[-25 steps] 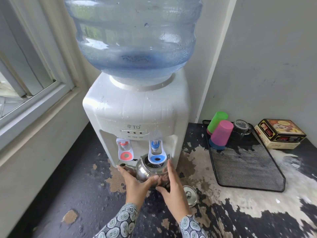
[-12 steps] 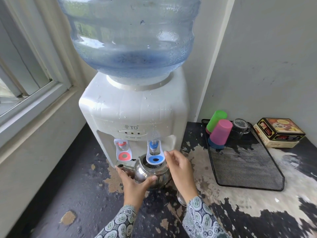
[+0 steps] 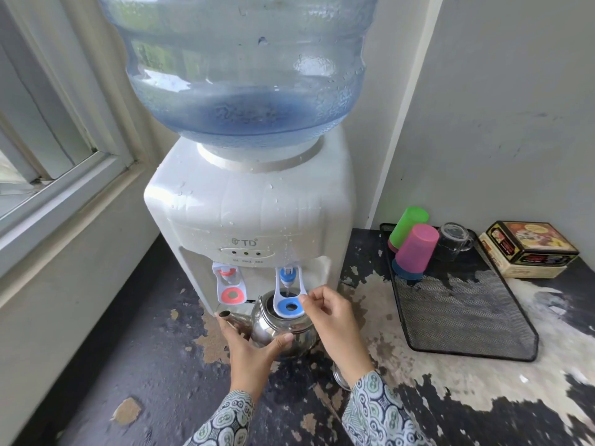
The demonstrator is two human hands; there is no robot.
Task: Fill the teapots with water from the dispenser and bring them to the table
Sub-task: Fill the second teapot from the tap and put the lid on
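A person's left hand [image 3: 249, 350] cups the near side of a teapot [image 3: 283, 326], thumb and fingers spread on its body, while the right hand [image 3: 335, 320] pinches the blue tap lever [image 3: 288, 299] of the dispenser [image 3: 251, 214]. The shiny steel pot, lidless and round-bellied, stands upright on the worn counter [image 3: 161, 365] under that tap, spout [image 3: 230, 318] pointing left.

"TD" on dispenser [image 3: 248, 217] (front panel)
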